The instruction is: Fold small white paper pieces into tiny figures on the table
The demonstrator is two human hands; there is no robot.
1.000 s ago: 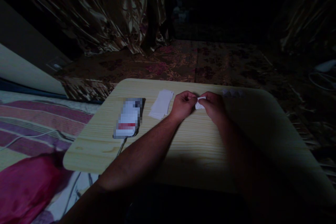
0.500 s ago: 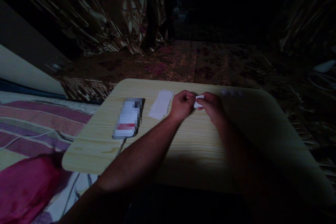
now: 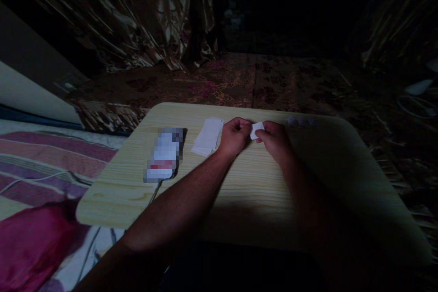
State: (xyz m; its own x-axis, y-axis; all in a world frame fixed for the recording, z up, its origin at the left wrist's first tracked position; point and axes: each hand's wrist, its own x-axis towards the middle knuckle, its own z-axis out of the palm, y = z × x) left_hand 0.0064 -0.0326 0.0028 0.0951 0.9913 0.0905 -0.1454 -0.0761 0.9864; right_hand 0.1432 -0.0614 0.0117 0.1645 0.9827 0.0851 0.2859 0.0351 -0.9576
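Between my two hands is a small folded piece of white paper (image 3: 256,131), held just above the wooden table. My right hand (image 3: 274,140) pinches it, with the thumb lying across its lower right part. At its left edge, my left hand (image 3: 235,137) is closed, thumb and fingertips pressed together against the paper; the exact grip is partly hidden. Left of my left hand lies a loose stack of white paper sheets (image 3: 207,135). Beyond my right hand, several small folded paper pieces (image 3: 301,122) sit in a row near the table's far edge, dim in shadow.
A phone-like device (image 3: 163,153), blurred by pixels, lies on the left of the table (image 3: 112,196) with a cable at its lower end. A striped bed cover (image 3: 41,155) and a pink cloth (image 3: 37,242) are at left. Patterned curtains (image 3: 164,13) hang behind.
The folded paper has turned slightly and shows more of its face between my hands. My fingers have shifted a little on it. The view has moved slightly.
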